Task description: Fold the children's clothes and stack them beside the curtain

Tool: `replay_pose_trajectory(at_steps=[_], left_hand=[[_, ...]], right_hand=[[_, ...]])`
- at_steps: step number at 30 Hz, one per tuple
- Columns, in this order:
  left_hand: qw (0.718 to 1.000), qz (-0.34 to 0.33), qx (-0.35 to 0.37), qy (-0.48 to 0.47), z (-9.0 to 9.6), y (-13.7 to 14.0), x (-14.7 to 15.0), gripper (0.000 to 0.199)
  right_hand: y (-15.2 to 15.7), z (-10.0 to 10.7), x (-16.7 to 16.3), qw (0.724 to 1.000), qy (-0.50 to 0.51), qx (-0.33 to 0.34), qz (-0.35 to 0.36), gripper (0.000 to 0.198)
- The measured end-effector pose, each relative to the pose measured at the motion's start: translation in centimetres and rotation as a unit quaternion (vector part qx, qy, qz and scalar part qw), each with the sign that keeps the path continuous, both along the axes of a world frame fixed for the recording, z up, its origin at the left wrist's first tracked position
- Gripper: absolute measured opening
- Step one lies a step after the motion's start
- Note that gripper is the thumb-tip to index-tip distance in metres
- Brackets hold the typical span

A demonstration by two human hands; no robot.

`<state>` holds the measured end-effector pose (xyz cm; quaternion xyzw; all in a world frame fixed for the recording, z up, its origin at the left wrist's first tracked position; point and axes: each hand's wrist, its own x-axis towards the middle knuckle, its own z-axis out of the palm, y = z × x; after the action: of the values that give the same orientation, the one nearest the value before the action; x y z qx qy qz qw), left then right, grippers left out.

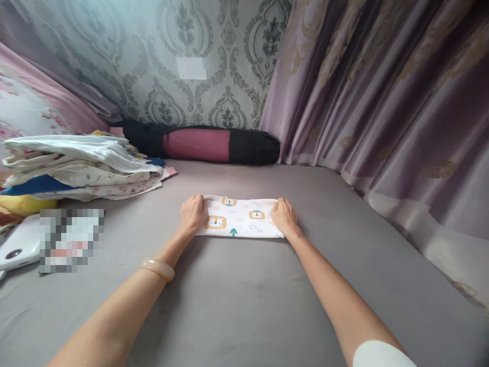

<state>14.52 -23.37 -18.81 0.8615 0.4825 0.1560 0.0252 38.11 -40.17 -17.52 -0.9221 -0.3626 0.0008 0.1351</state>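
Observation:
A white cloth [239,218] printed with lion faces and green leaves lies folded into a flat rectangle on the grey bed sheet [244,295]. My left hand [193,211], below a pale bangle [158,269], is closed on the cloth's left end. At the opposite end my right hand [284,215] grips the cloth with curled fingers. The fabric is stretched fairly straight between both hands. Parts of its two ends are hidden under my fingers.
Piled clothes [84,168] stand at the left, with a white device [23,242] and a blurred-out flat item [71,239] in front. A black and maroon bolster-like roll [196,144] lies along the patterned wall [225,61]. Purple curtains [367,102] hang at the right.

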Motion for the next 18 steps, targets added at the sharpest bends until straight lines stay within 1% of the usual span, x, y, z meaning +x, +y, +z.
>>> replay_pose_trajectory(at_steps=[7, 10, 13, 15, 18], left_hand=[[0.999, 0.004, 0.007, -0.031, -1.5, 1.1, 0.2, 0.028], [0.999, -0.001, 0.005, -0.038, -1.7, 1.4, 0.2, 0.028], [0.999, -0.002, -0.014, -0.034, -1.3, 1.4, 0.1, 0.029], [0.999, 0.007, -0.011, -0.029, -0.7, 1.1, 0.1, 0.031], [0.999, 0.007, 0.022, -0.031, 0.2, 0.0, 0.4, 0.035]], right_hand=[[0.2, -0.4, -0.1, 1.000, 0.012, 0.010, -0.011, 0.031], [0.1, -0.4, 0.1, 1.000, 0.016, 0.012, -0.015, 0.030], [0.0, 0.0, 0.2, 0.999, 0.035, 0.009, -0.013, 0.031], [-0.2, 0.5, 0.1, 0.999, 0.042, 0.005, -0.011, 0.033], [-0.2, 1.3, -1.0, 1.000, -0.009, 0.011, 0.000, 0.034]])
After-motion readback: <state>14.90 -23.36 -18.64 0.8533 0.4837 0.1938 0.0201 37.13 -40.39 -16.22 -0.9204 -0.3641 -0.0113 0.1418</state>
